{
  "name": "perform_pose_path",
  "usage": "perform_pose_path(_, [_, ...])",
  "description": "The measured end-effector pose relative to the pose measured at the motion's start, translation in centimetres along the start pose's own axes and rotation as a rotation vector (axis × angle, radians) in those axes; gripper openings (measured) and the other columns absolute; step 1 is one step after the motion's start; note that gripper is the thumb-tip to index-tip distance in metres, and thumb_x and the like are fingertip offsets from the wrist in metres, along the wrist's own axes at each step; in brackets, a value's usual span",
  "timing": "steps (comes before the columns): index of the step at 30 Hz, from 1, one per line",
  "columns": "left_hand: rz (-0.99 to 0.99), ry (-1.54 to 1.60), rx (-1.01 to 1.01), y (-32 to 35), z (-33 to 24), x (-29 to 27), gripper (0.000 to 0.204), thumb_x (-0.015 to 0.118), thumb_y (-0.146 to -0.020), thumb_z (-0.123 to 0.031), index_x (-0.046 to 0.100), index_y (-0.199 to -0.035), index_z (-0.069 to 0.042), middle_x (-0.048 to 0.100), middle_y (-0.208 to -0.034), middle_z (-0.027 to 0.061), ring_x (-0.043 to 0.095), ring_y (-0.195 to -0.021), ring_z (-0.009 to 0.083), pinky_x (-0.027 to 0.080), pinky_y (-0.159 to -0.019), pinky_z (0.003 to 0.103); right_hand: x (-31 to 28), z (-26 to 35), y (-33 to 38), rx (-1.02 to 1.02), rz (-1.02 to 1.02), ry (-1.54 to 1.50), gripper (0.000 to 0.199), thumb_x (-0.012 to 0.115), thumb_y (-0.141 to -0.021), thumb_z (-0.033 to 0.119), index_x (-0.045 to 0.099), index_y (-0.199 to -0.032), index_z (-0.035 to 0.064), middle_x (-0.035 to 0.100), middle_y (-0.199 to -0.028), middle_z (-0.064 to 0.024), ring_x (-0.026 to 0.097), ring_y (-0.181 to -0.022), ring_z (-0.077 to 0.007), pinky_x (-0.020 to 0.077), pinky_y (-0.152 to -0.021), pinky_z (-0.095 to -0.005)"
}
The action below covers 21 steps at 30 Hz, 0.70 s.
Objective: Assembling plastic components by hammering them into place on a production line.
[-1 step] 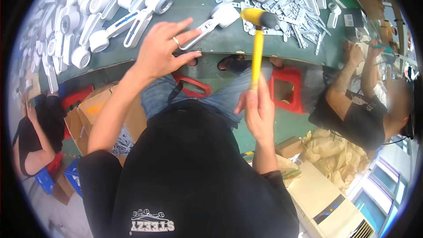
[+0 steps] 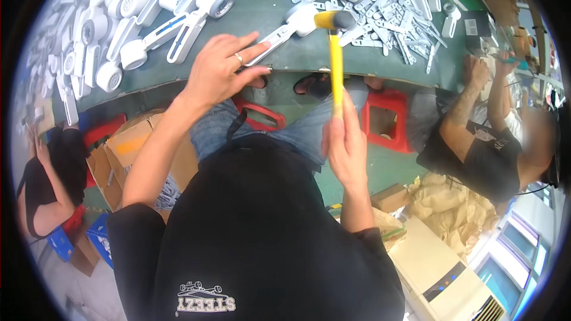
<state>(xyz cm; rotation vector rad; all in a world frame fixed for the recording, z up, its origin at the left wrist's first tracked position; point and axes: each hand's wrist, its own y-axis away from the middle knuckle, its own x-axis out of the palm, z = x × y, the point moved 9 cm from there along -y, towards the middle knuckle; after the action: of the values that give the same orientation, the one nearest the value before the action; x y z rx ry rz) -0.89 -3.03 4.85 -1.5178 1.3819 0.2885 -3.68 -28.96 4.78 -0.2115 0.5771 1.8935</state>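
In my right hand (image 2: 348, 148) is a yellow-handled mallet (image 2: 336, 71), its fingers wrapped round the lower handle. The mallet's yellow and black head is over the table, just right of a white round-headed part with a long handle (image 2: 300, 21). My left hand (image 2: 223, 68), wearing a ring, is at the near end of that part's handle. Its fingers are spread, with fingertips against the handle and the thumb apart below it, near the table's edge. I cannot tell whether the mallet touches the part.
Many similar white parts (image 2: 134, 6) pile up at the left of the green table (image 2: 238, 24). Small grey flat pieces (image 2: 398, 21) heap at the right. Red stools (image 2: 386, 122), a cardboard box (image 2: 134, 142) and crumpled brown paper (image 2: 449, 202) surround me. Co-workers sit on both sides.
The mallet and my right hand have shifted a little left, bringing the mallet's head closer to the white part. My left hand has barely moved.
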Motion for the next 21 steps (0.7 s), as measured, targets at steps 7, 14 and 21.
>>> perform_pose_path(7, [-0.099, 0.013, 0.003, 0.3, 0.6, 0.1, 0.028, 0.080, -0.092, -0.011, 0.079, -0.120, -0.009, 0.079, -0.105, 0.0087, 0.073, -0.091, 0.0284, 0.058, -0.096, 0.042, 0.6, 3.9, 0.5, -0.092, -0.059, 0.168, 0.052, 0.047, -0.113, 0.015, 0.040, -0.163, 0.0063, 0.069, -0.131, -0.0308, 0.074, -0.106, -0.0474, 0.0579, -0.086, -0.0432])
perform_pose_path(14, [-0.100, 0.033, -0.010, 0.4, 0.9, 0.2, 0.027, 0.079, -0.093, -0.010, 0.079, -0.120, -0.008, 0.079, -0.103, 0.0089, 0.074, -0.092, 0.0285, 0.058, -0.099, 0.043, 2.5, 3.1, -1.2, -0.149, -0.058, 0.337, 0.054, 0.049, -0.112, 0.015, 0.038, -0.163, 0.0070, 0.070, -0.121, -0.0341, 0.071, -0.103, -0.0520, 0.0585, -0.082, -0.0538])
perform_pose_path(21, [-0.107, 0.032, -0.009, 0.5, 0.9, 0.4, 0.027, 0.079, -0.092, -0.010, 0.079, -0.119, -0.008, 0.079, -0.103, 0.0093, 0.074, -0.093, 0.0279, 0.058, -0.100, 0.044, 2.5, 1.8, -1.5, 0.027, 0.025, 0.434, 0.053, 0.050, -0.112, 0.017, 0.040, -0.163, 0.0076, 0.073, -0.104, -0.0330, 0.072, -0.088, -0.0520, 0.0575, -0.072, -0.0550])
